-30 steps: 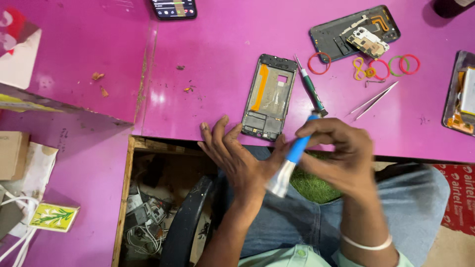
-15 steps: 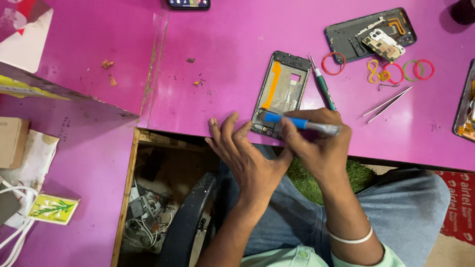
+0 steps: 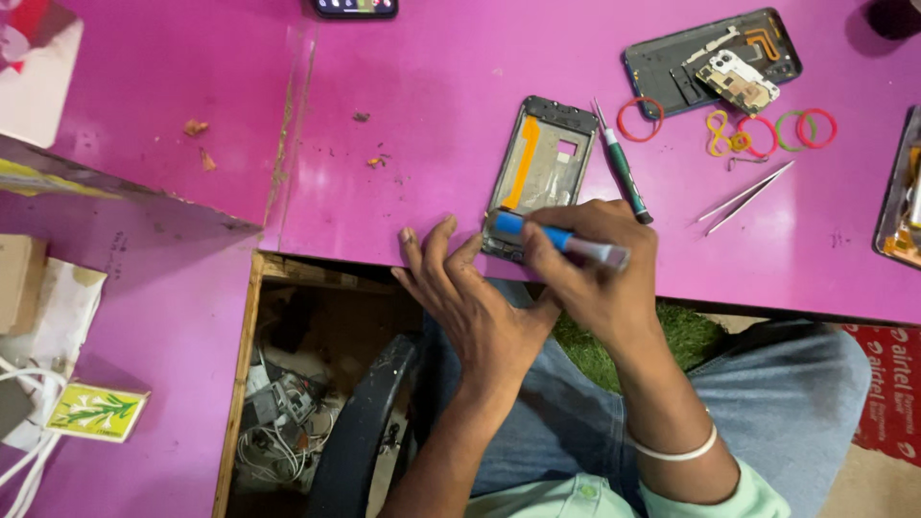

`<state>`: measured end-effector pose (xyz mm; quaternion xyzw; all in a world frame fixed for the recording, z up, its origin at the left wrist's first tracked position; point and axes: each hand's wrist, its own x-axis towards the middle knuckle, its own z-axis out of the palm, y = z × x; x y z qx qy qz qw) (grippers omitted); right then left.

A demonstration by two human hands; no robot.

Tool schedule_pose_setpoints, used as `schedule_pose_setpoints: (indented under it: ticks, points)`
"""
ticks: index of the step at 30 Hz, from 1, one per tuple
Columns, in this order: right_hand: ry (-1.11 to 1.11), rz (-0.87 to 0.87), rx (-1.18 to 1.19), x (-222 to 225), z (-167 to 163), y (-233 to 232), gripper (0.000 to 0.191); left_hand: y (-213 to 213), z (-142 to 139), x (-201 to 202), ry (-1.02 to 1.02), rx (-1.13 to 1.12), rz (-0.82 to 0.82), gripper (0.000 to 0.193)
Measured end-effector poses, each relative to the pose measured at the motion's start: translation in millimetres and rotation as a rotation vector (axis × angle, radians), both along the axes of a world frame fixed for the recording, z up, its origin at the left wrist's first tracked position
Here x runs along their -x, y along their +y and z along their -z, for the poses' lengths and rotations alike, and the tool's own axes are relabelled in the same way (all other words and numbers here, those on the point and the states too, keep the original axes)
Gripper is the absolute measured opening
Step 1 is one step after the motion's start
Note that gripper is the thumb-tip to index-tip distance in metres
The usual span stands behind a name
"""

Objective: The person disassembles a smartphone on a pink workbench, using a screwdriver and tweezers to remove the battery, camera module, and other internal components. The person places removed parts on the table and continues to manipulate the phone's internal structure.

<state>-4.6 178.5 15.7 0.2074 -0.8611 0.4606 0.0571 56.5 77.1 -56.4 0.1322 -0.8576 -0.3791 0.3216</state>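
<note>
Fingers of the right hand (image 3: 600,278) are curled and pinched around a blue-and-silver pen-shaped tool (image 3: 561,240), holding it nearly flat with its blue end laid over the lower end of a grey, stripped phone frame with an orange ribbon strip (image 3: 537,173). That frame lies on the pink table top (image 3: 432,115) close to its front edge, straight ahead of the person. Beside it, the left hand (image 3: 470,297) rests palm-down with its fingers spread; the fingertips (image 3: 411,240) press on the table edge, and the one nearest the frame touches its lower left corner.

Just right of the frame lies a green-handled screwdriver (image 3: 624,173), its handle end close to the right hand's knuckles. Farther right, a pair of slim metal tweezers (image 3: 743,197) sits at a slant. Above them, several coloured rubber bands (image 3: 739,129) are scattered near a dark phone back shell with a loose white circuit part (image 3: 715,58). A white bangle (image 3: 672,451) circles the right wrist. Below the table edge, an open wooden compartment holding tangled white cables (image 3: 288,412) shows.
</note>
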Motion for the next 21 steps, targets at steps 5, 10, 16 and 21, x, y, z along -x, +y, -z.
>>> schedule_pose_setpoints:
  ticks: [5,10,16,21]
  points:
    - [-0.214,0.032,0.119,-0.7,2.5,4.5,0.016,1.0,-1.4,-1.8,0.024,-0.008,-0.011,0.088]
    - [-0.285,0.023,0.140,2.3,4.2,7.2,0.016,0.8,0.0,-1.0,0.026,-0.019,-0.024,0.089]
    - [-0.124,-0.117,0.106,5.3,5.4,6.5,0.014,1.0,2.6,0.5,0.024,-0.005,-0.015,0.088]
    - [-0.120,-0.065,0.088,8.3,10.0,7.1,0.015,1.8,3.3,0.7,0.027,-0.008,-0.019,0.087]
